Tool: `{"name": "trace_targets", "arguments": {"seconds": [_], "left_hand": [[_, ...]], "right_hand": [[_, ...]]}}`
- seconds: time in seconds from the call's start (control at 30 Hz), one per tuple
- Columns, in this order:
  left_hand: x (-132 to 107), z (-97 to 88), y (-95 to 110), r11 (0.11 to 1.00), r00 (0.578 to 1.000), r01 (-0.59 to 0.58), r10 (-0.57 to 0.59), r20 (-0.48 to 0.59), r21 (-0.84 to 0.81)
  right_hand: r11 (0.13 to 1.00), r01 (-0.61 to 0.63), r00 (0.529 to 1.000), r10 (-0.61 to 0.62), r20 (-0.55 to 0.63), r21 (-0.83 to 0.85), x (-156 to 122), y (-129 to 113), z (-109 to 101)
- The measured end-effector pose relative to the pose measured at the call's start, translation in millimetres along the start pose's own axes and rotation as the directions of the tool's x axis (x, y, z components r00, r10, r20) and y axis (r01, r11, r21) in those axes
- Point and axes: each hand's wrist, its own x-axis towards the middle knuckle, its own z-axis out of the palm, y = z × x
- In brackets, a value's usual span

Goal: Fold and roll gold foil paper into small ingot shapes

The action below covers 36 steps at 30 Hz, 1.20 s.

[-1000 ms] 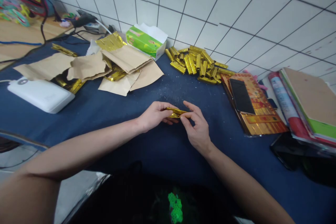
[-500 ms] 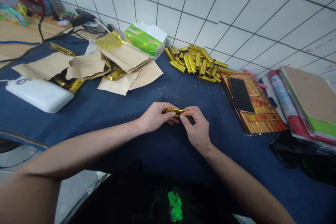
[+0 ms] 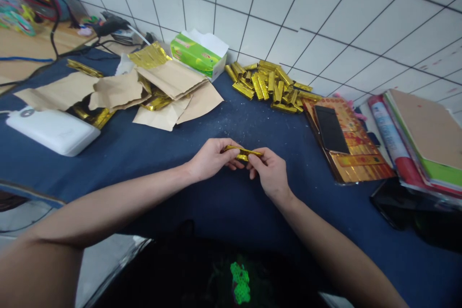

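Right hand (image 3: 270, 173) has eased away from the left hand (image 3: 212, 160) since the earlier frame. I see both pinching a gold foil strip (image 3: 242, 152) between them, over the blue tablecloth (image 3: 231, 125); a pile of gold foil bars (image 3: 267, 85) lies well ahead.

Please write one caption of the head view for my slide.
Left hand and right hand pinch a gold foil strip over a blue cloth, near a heap of foil bars.
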Motion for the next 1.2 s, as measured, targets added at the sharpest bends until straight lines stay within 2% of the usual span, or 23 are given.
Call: {"name": "trace_targets", "arguments": {"seconds": [0.13, 0.33, 0.63, 0.9, 1.2], "left_hand": [[2, -2.5, -3, 0.999, 0.999, -0.022, 0.021, 0.024, 0.034], [3, -2.0, 0, 0.997, 0.997, 0.073, -0.073, 0.002, 0.025], [3, -8.1, 2, 0.993, 0.992, 0.094, -0.088, 0.092, -0.065], [5, -11.0, 0, 0.995, 0.985, 0.082, -0.072, 0.157, -0.063], [6, -20.8, 2, 0.957, 0.97, 0.135, -0.074, 0.232, -0.258]], "right_hand": [[0.998, -0.015, 1.0, 0.016, -0.013, 0.068, 0, 2, -1], [0.994, -0.017, 1.0, 0.017, 0.001, 0.105, -1, 2, 0], [0.974, -0.078, 0.994, 0.058, 0.097, 0.213, 0, 0, -4], [0.969, -0.098, 0.994, 0.083, 0.075, 0.227, 2, 1, -3], [0.877, -0.156, 0.982, 0.088, 0.167, 0.455, 4, -4, -7]]}}
